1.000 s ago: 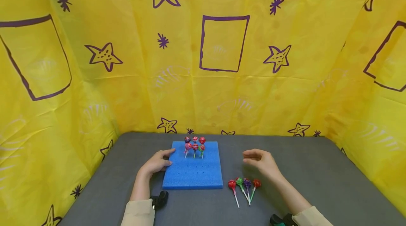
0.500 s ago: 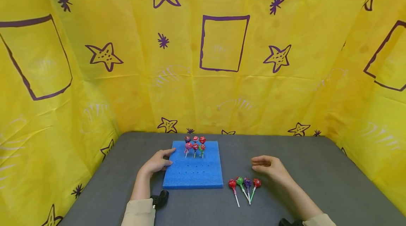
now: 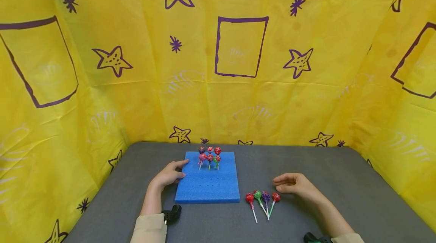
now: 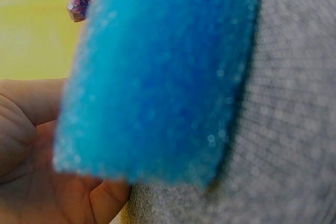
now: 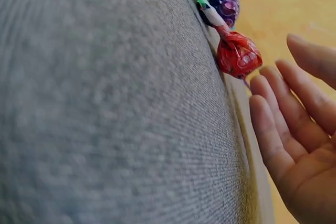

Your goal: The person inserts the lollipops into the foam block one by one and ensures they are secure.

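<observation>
Reaching with my right hand (image 3: 295, 186), fingers loose and apart, nothing in it, I had the fingertips just beside the red lollipop (image 3: 276, 197) at the right end of the loose row. Right wrist view confirmed it: fingers (image 5: 273, 140) near the red wrapped head (image 5: 239, 54), not touching. My left hand (image 3: 169, 175) rested against the left edge of the blue foam block (image 3: 207, 186), thumb on top and fingers curled round the edge; left wrist view showed the palm (image 4: 31, 145) right at the foam.

Loose lollipops: four lay on the grey table (image 3: 340, 201), just right of the block's near corner, heads away from me, sticks toward me. The sticks of the green one (image 3: 257, 194) and the purple one (image 3: 265, 196) crossed or touched; the other red one (image 3: 249, 198) lay at the left end.

Risks, my read:
- heads sat close together, so a wide pinch could knock the purple neighbour or drag it along
- round heads roll, so a nudge instead of a grip would push the red one away
- foam is light; if my left hand let go, it could slide or tip

Block contents: six lollipops (image 3: 209, 156) stood upright in the far holes, two rows of three. Nearer rows of holes (image 3: 207, 179) were unfilled.
</observation>
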Demonstrator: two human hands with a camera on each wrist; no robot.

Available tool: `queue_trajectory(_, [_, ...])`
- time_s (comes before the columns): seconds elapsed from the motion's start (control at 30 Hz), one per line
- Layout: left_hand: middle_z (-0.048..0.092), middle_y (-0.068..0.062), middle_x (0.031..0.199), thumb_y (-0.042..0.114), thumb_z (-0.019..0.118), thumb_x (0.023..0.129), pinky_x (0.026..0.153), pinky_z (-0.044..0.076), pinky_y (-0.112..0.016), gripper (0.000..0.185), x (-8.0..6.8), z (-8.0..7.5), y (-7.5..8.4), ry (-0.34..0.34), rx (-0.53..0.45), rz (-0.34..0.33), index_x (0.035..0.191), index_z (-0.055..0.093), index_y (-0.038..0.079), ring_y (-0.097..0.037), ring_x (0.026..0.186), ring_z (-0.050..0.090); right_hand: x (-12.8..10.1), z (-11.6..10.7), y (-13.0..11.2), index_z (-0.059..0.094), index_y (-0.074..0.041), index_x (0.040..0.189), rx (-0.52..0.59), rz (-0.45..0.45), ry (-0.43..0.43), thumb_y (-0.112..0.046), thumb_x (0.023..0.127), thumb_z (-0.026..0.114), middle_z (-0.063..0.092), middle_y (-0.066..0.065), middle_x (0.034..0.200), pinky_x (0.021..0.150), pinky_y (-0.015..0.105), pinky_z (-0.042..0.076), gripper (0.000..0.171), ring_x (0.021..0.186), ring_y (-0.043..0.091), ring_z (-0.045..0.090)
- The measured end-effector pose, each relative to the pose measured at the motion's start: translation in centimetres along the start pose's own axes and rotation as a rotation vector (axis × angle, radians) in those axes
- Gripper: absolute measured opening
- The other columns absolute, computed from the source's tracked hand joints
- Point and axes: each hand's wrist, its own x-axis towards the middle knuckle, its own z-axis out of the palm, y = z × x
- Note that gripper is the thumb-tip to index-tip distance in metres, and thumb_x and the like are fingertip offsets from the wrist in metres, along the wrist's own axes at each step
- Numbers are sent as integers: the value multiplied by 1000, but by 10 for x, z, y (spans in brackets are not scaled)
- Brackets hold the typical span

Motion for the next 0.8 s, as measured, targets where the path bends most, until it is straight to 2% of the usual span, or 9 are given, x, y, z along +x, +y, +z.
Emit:
queue_trajectory(0.27, [47,-25,136,5,61,91,91,56,-49,56,1,1,0,3,-12,7,146,49,10,-36,116,51,-2,-2,5,61,14,119,59,-19,-111,-11,87,71,67,34,115,81,20,56,42,94,4,70])
queue_trajectory(0.6, [47,-25,135,6,61,92,93,55,-49,56,1,2,-1,7,-17,-2,146,49,11,-37,117,51,0,1,11,61,16,118,46,-80,-196,-1,85,70,70,30,107,76,20,57,37,85,0,68])
queue_trajectory(0.8, [46,-25,136,6,61,92,92,55,-49,56,0,1,-1,6,-19,-6,146,49,11,-37,117,51,1,1,11,63,13,117,-1,-114,-216,-6,84,73,71,27,106,74,20,56,39,84,0,66])
